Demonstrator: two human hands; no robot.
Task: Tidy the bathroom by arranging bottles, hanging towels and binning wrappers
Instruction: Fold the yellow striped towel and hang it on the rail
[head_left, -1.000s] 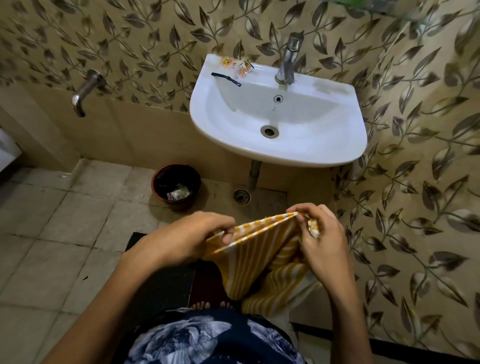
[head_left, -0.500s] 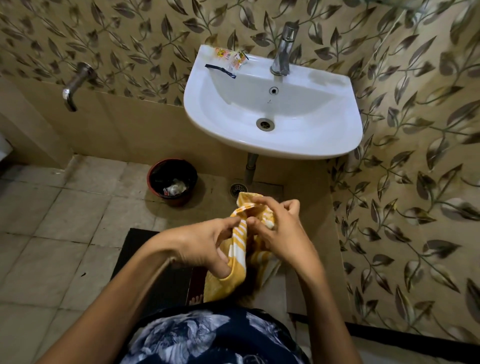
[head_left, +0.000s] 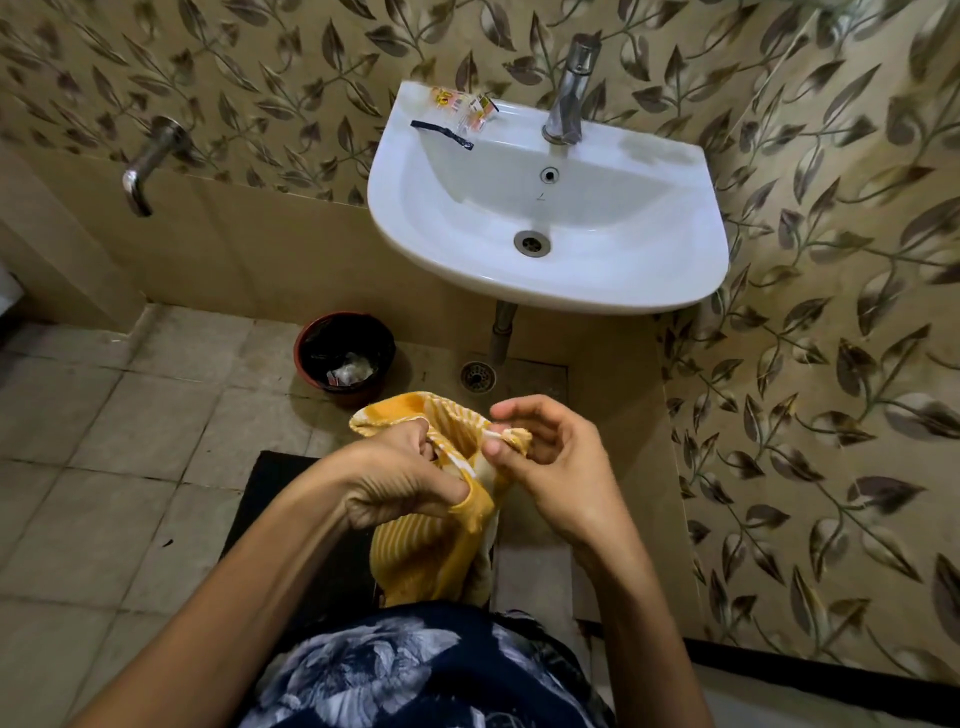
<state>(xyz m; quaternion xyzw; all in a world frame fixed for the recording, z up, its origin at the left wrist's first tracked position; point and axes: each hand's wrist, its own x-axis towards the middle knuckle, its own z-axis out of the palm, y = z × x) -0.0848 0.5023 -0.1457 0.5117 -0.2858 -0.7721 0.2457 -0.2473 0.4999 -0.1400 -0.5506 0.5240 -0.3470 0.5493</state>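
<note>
Hands have bunched the yellow striped towel (head_left: 431, 545) together: left hand (head_left: 400, 480) grips it, right hand (head_left: 550, 467) pinches a corner. Hanging comes next, probably.

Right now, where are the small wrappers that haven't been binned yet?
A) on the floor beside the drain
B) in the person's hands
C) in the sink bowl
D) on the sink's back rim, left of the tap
D: the wrappers lie on the sink rim, left of the tap.
</note>
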